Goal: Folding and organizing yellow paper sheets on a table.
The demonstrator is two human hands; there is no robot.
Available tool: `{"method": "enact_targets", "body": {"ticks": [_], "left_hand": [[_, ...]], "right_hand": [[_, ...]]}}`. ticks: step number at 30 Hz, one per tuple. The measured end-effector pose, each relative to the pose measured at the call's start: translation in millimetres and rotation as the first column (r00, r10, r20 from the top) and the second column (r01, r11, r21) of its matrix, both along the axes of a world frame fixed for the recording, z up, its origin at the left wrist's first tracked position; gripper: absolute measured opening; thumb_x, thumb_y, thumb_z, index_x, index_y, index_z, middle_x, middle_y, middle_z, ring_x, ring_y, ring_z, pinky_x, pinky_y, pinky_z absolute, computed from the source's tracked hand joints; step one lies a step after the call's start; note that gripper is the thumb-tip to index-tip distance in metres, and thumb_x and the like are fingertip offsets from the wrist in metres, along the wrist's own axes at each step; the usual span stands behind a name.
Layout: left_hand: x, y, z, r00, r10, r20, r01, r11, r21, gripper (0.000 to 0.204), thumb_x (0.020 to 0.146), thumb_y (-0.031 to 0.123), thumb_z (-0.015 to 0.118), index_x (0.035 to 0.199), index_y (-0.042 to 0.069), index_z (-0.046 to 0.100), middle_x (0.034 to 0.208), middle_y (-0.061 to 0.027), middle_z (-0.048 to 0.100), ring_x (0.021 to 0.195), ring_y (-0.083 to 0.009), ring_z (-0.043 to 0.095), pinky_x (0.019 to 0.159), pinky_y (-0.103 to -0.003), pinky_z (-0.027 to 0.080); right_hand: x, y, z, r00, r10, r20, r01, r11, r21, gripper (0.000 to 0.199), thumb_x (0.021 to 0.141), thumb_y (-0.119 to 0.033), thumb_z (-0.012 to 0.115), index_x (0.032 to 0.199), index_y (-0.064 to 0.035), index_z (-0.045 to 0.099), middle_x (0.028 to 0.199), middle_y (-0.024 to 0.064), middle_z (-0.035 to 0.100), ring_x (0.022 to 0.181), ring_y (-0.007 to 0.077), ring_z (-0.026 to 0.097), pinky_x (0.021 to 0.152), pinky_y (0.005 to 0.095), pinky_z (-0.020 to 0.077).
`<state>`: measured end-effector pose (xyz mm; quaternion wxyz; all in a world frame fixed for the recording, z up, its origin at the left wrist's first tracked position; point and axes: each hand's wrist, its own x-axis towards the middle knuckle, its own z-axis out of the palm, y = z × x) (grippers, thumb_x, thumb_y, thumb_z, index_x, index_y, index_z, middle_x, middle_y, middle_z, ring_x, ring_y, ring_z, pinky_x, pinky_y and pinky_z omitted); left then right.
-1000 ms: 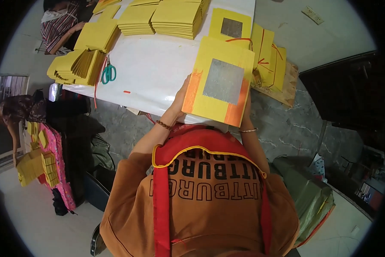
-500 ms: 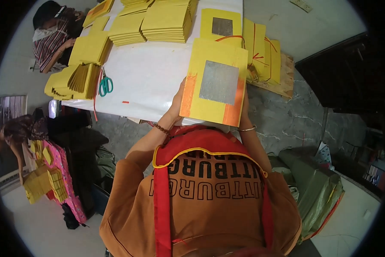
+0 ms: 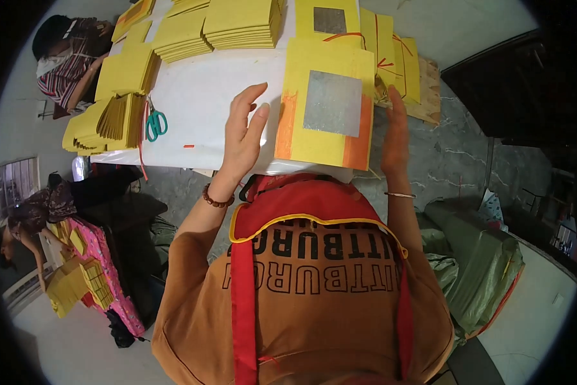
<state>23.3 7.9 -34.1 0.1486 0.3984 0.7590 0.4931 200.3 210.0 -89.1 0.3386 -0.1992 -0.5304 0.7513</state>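
Here the yellow paper stack (image 3: 327, 102) w/ a silver square is flanked on the white table (image 3: 198, 109): left hand (image 3: 243, 138) flat, released, at its left edge; right hand (image 3: 394, 128) flat along the right edge. Long axis runs away from the body.

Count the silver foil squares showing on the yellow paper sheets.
2. One silver square is on the top sheet of the stack between the left hand and right hand. The other is on a sheet just beyond it. Stacked sheets may hide more.
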Motion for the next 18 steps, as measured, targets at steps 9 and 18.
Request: {"method": "enact_targets", "body": {"ticks": [9,18], "left_hand": [[42,17,-34,0.766,-0.014,0.642,-0.159,0.965,0.211,0.066,0.095,0.05,0.02,0.143,0.007,0.005,0.147,-0.0175,0.01,0.136,-0.0273,0.012,0.11,-0.037,0.015],[42,15,-34,0.835,-0.079,0.545,-0.036,0.98,0.196,0.07,0.095,0.048,0.021,0.14,-0.004,0.003,0.147,-0.0172,0.006,0.137,-0.0251,0.007,0.11,-0.034,0.01]], "right_hand": [[-16,-15,7,0.991,0.127,-0.034,-0.126,0.991,0.045,0.055,0.098,-0.036,0.016,0.143,-0.0054,0.005,0.149,0.0067,0.01,0.136,0.0187,0.013,0.11,0.034,0.0104],[-20,-15,0,0.975,0.208,-0.079,-0.21,0.978,-0.008,0.055,0.098,-0.035,0.021,0.143,-0.0072,0.006,0.147,0.005,0.014,0.133,0.0179,0.019,0.109,0.033,0.017]]}}
